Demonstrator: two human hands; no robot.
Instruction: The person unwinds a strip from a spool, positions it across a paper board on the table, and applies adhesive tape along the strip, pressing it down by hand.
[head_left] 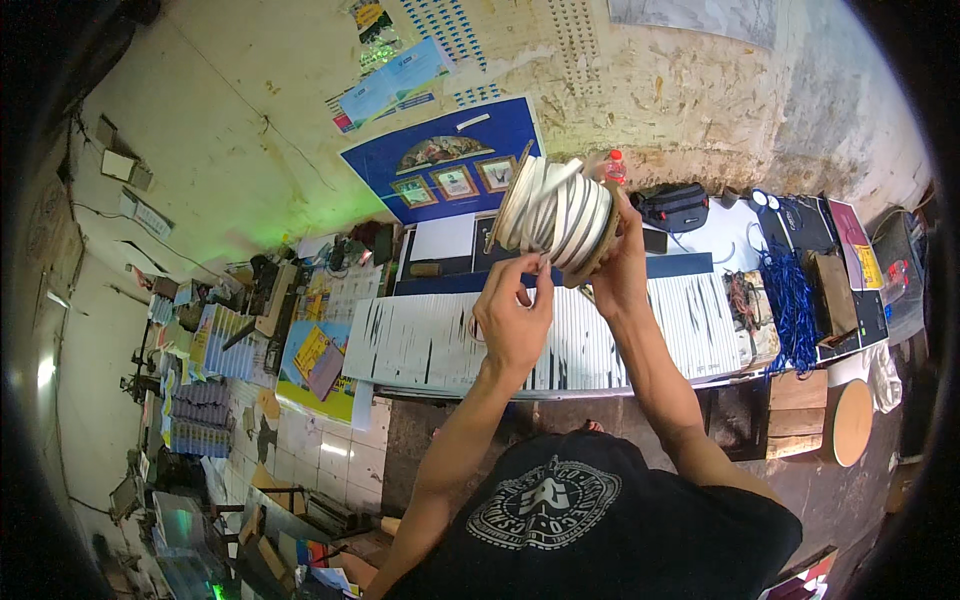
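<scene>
Head view: nearest, the person's black shirt [600,520] with a pale round print is filling the lower middle, both forearms reaching away from it. At right, a wooden box [797,415] is standing beside a round-topped tan piece [852,422]. Farther on, a long row of white, narrow-edged pieces [420,345] is lying across the table. Above it, the left hand [515,315] is curling thumb and fingers together at the near side of the windings; I cannot tell whether a strand is pinched. The right hand [622,270] is gripping the right rim of a spool [565,215] wound with whitish flat cord, which is tilting in the air. Shiny blue strands [788,310] are hanging to the right. Beyond, a black bag [675,207] is sitting on the table, and a blue poster [445,150] is leaning before the stained wall [720,120].
</scene>
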